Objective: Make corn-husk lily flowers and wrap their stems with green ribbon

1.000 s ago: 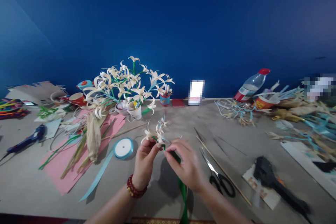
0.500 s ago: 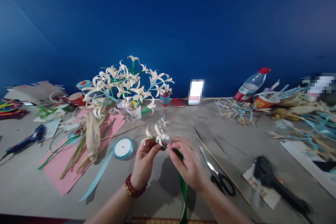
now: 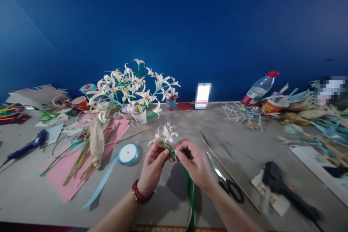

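My left hand (image 3: 153, 168) pinches the stem of a small sprig of cream paper flowers (image 3: 165, 135) just above the table. My right hand (image 3: 197, 166) is closed on a green ribbon (image 3: 189, 195) that winds round the stem and trails down toward me. A red bead bracelet sits on my left wrist. Both hands meet at the stem, fingers pressed together.
A bouquet of cream flowers (image 3: 130, 87) stands in a white cup at the back. A light-blue ribbon spool (image 3: 127, 153) lies left of my hands, scissors (image 3: 225, 183) and a thin stick (image 3: 231, 175) to the right. Glue guns (image 3: 288, 190) (image 3: 27, 146), pink paper (image 3: 70, 163) and a bottle (image 3: 259, 87) lie around.
The flower sprig has turned in my fingers and my right hand has shifted slightly up along the stem with the green ribbon.
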`<state>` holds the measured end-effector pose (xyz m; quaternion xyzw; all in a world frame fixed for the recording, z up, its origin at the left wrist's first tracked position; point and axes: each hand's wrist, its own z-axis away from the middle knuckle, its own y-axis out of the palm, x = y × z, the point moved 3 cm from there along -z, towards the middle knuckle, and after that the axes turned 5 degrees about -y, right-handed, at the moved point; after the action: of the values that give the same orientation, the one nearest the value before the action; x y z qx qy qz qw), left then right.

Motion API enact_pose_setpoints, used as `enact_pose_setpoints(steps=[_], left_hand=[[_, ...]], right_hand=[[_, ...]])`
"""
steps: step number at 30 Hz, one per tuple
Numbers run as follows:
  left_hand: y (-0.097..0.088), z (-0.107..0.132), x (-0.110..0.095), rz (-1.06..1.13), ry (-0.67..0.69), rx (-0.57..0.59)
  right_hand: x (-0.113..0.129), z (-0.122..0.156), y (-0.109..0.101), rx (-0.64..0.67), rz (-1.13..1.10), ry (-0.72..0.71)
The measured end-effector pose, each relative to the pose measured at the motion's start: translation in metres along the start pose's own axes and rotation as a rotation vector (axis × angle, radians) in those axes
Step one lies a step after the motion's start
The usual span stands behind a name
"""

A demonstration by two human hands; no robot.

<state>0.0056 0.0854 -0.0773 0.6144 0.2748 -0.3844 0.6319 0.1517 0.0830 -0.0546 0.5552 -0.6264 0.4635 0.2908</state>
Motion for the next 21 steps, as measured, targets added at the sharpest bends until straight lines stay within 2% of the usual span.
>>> enact_pose_setpoints(steps=[8, 13, 16, 21], left_hand=[[-0.001, 0.001, 0.001, -0.011, 0.023, 0.011], [-0.002, 0.001, 0.003, -0.02, 0.021, -0.031], [-0.002, 0.001, 0.003, -0.012, 0.016, -0.013], [-0.002, 0.0, 0.002, -0.012, 0.017, 0.029]], right_hand=[[-0.004, 0.002, 0.003, 0.009, -0.127, 0.115], [0.003, -0.001, 0.003, 0.042, -0.008, -0.011], [0.008, -0.003, 0.002, 0.04, 0.042, -0.089], [0.01, -0.004, 0.0, 0.025, 0.033, -0.097]])
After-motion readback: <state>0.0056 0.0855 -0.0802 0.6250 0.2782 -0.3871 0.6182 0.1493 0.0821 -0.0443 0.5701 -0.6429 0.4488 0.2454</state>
